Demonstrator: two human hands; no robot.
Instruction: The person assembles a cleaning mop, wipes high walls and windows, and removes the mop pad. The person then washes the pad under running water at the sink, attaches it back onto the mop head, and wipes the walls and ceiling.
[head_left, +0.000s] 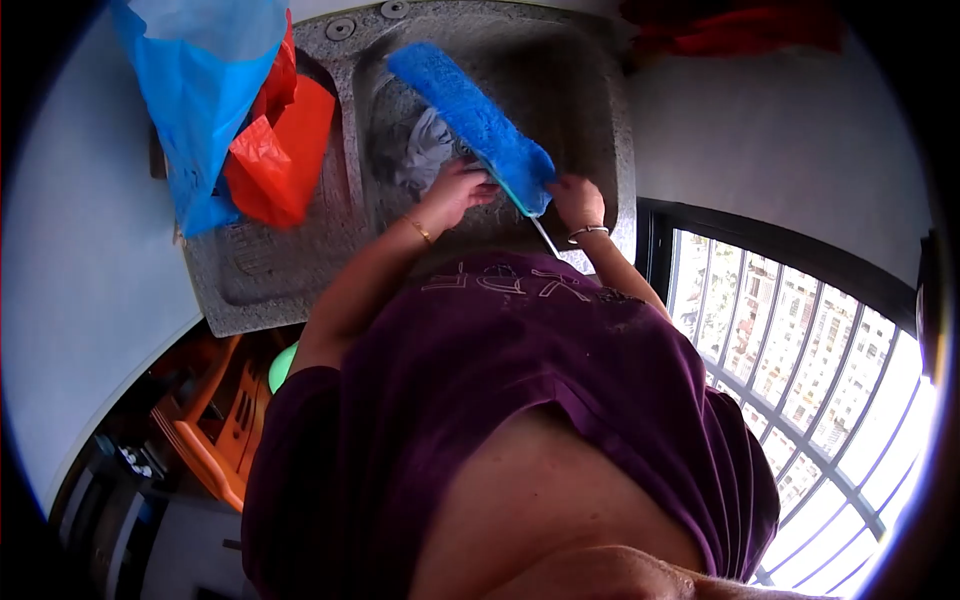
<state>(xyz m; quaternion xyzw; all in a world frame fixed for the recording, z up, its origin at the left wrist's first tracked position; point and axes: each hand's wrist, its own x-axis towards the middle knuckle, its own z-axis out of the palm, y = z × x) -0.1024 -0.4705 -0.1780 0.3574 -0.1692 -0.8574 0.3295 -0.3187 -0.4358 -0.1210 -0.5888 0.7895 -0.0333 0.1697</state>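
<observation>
A fluffy blue duster (470, 115) slants across the right-hand sink basin, with a pale teal strip along its lower edge. From its lower end, a thin white handle (545, 237) runs toward my body. My left hand (462, 192) is at the strip's edge, its fingers curled against it and partly hidden. Closed in a pinch, my right hand (578, 203) grips the fluffy cover at the duster's lower right end. Under the duster, a wet greyish-white cloth (428, 148) lies in the basin.
The stone double sink (345, 130) spans the area before me. A blue plastic bag (205, 100) and a red plastic bag (285, 155) hang over its left side. A barred window (800, 340) is at the right. An orange wooden chair (225, 420) stands lower left.
</observation>
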